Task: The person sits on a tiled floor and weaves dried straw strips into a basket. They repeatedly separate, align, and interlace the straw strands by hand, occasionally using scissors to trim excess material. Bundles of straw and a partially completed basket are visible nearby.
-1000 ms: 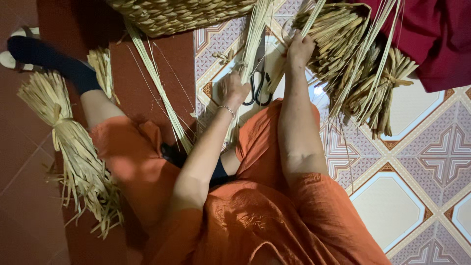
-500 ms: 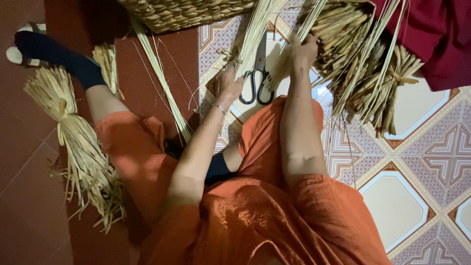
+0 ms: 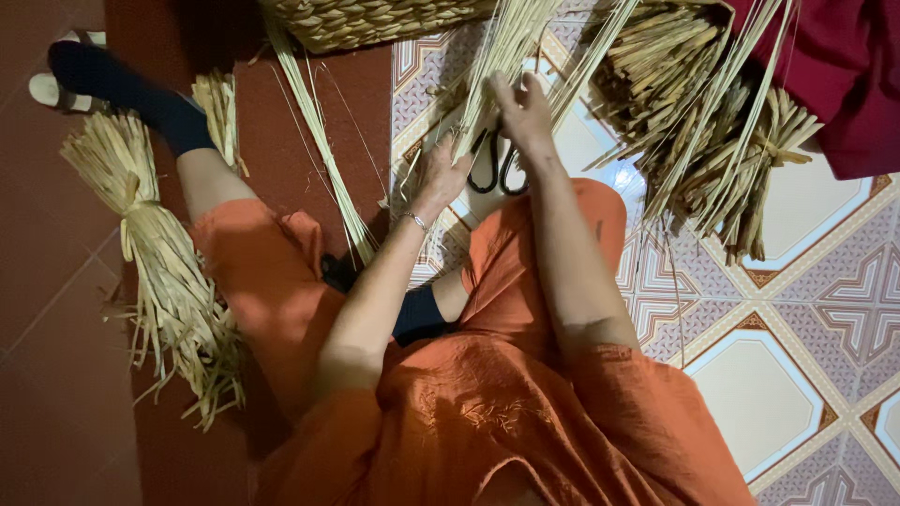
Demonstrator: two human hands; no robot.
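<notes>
At the far left, a tied bundle of dried straw (image 3: 155, 253) is seen lying on the dark red floor, beside a leg in a dark sock (image 3: 122, 89). Further right, a few loose straw strands (image 3: 319, 150) are stretched from the woven basket (image 3: 375, 19) at the top edge. The left hand (image 3: 441, 173) is closed around the lower part of a sheaf of pale straw stalks (image 3: 502, 52), which is held upright over the patterned tiles. Black-handled scissors (image 3: 495, 164) are seen lying just beneath, between the two hands. The right hand (image 3: 525, 112) is pinched onto the same stalks higher up. To the right, a large heap of straw bundles (image 3: 712, 131) is spread beside dark red cloth (image 3: 844, 75).
</notes>
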